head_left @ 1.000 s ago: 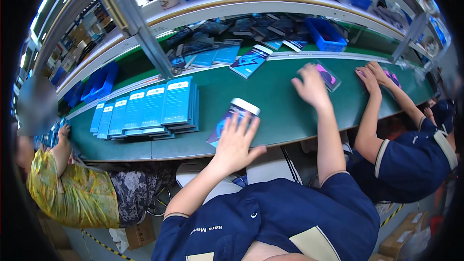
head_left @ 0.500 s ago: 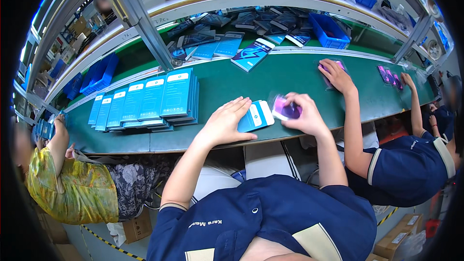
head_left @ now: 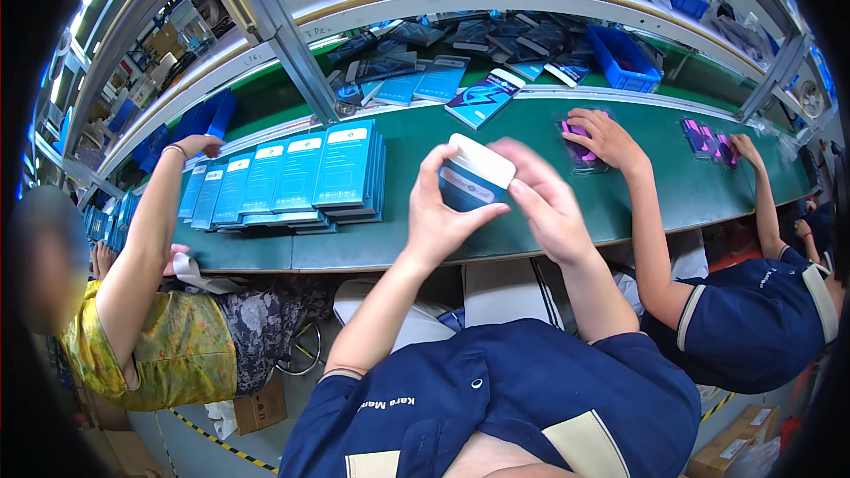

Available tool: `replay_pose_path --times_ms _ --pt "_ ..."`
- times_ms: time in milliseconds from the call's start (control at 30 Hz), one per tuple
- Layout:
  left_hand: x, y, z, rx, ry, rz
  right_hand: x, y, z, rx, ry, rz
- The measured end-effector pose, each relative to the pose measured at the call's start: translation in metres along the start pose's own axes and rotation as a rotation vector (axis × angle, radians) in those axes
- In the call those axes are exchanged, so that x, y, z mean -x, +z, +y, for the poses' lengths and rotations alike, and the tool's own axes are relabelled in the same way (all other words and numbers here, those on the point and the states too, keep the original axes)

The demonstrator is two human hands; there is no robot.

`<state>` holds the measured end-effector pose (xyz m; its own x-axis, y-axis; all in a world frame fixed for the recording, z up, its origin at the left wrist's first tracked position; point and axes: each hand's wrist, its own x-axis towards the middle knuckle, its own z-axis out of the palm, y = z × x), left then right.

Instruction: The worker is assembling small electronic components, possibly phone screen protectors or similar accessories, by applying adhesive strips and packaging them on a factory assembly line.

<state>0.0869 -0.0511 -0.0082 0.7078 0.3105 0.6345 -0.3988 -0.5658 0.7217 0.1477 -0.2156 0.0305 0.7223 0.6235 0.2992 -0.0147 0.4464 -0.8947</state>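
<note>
Raised above the green bench is a small blue box (head_left: pixel 467 192), tilted, with a white end flap (head_left: pixel 482 159) at its top. Around its left side, my left hand (head_left: pixel 440 217) grips it between thumb and fingers. My right hand (head_left: pixel 549 205) is at the box's right edge, thumb against the flap corner; its fingers are smeared by motion and partly behind the box. Left of my hands, stacks of similar blue boxes (head_left: pixel 343 168) lean in a row. The purple packet seen earlier does not show now.
Beyond my hands lie a blue box with a lightning print (head_left: pixel 484 99) and a heap of dark packages (head_left: pixel 478 35) under the shelf, beside a blue bin (head_left: pixel 624 60). A co-worker's hand (head_left: pixel 606 137) at right rests on a purple packet. Another co-worker's arm (head_left: pixel 159 204) reaches over the bench at left.
My left hand has lifted the box off the bench and tipped it up. My right hand has moved to the box, and its purple packet is out of sight. The left co-worker's arm reaches farther in.
</note>
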Motion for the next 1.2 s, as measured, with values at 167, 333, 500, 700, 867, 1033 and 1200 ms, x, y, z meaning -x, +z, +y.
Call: replay_pose_path --times_ms 167,333,500,700,867,1033,1200 --pt "0.007 0.020 0.001 0.420 -0.034 0.241 -0.017 0.015 0.022 -0.205 0.015 0.035" --pt "-0.012 0.000 0.016 0.781 -0.182 0.171 -0.020 0.019 0.047 0.392 -0.585 0.077" --pt "-0.009 0.003 0.008 0.644 -0.208 0.240 -0.018 0.035 0.051 0.013 -0.344 0.231" --pt "-0.010 0.006 -0.015 0.489 0.034 0.302 -0.031 0.011 0.072 0.119 -0.435 0.106" --pt "0.002 0.007 -0.015 -0.421 0.135 0.030 -0.052 -0.011 0.066 0.544 -0.108 0.014" --pt "0.014 0.001 -0.034 -0.898 0.013 -0.340 -0.121 -0.045 0.095 1.678 -0.075 -0.214" --pt "0.006 -0.026 -0.051 -0.956 -0.077 -0.277 -0.112 -0.039 0.081 1.787 0.159 -0.230"
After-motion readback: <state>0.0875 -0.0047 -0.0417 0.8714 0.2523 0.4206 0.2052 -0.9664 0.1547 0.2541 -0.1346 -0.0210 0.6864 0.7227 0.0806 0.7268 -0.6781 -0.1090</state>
